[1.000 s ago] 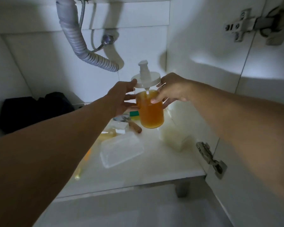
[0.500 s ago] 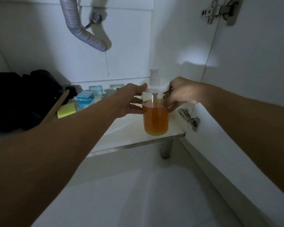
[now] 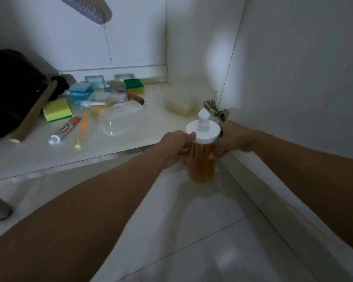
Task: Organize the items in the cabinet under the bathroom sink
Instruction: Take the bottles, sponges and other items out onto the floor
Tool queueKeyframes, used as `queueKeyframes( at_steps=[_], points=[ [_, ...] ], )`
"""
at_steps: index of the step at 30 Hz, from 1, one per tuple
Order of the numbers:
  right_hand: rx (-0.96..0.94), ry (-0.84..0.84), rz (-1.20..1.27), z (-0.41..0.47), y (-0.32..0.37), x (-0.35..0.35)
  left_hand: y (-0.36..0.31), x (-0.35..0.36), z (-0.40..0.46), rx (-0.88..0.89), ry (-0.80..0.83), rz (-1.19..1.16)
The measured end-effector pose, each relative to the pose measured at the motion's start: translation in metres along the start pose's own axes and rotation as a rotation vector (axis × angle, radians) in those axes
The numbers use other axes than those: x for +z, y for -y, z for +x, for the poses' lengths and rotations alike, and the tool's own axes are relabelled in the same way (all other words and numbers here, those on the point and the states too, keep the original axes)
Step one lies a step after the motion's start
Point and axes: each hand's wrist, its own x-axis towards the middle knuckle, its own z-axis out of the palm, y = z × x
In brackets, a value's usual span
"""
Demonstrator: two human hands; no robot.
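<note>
Since a second ago, my view shows the soap dispenser (image 3: 202,157) lowered out of the cabinet to the floor tile (image 3: 222,231) in front. From the head camera, my left hand (image 3: 176,148) and right hand (image 3: 228,142) both wrap its amber body just under the white pump lid. I'd set it flat, upright, before letting go.

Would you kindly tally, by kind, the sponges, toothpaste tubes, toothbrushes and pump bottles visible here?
Yellow-and-green sponges: 2, one at the front left, one at the back
Toothpaste tube: 1
Orange toothbrush: 1
Pump bottle of amber liquid, held by left hand and right hand: 1
Total: 5
</note>
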Motion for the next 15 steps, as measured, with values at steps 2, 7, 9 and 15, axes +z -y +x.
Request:
queueKeyframes(
  at_steps=[2, 7, 9, 15],
  points=[
    [0.037, -0.033, -0.005, 0.003, -0.018, 0.010, 0.020, 0.007, 0.008, -0.022, -0.006, -0.017],
    [0.065, -0.084, -0.157, 0.008, -0.046, 0.030, 0.053, 0.022, 0.021, -0.087, -0.041, -0.054],
    [0.074, -0.114, -0.183, 0.010, -0.055, 0.035, 0.062, 0.026, 0.026, -0.102, -0.054, -0.049],
    [0.078, -0.140, -0.189, 0.017, -0.073, 0.045, 0.080, 0.031, 0.035, -0.118, -0.062, -0.034]
  ],
)
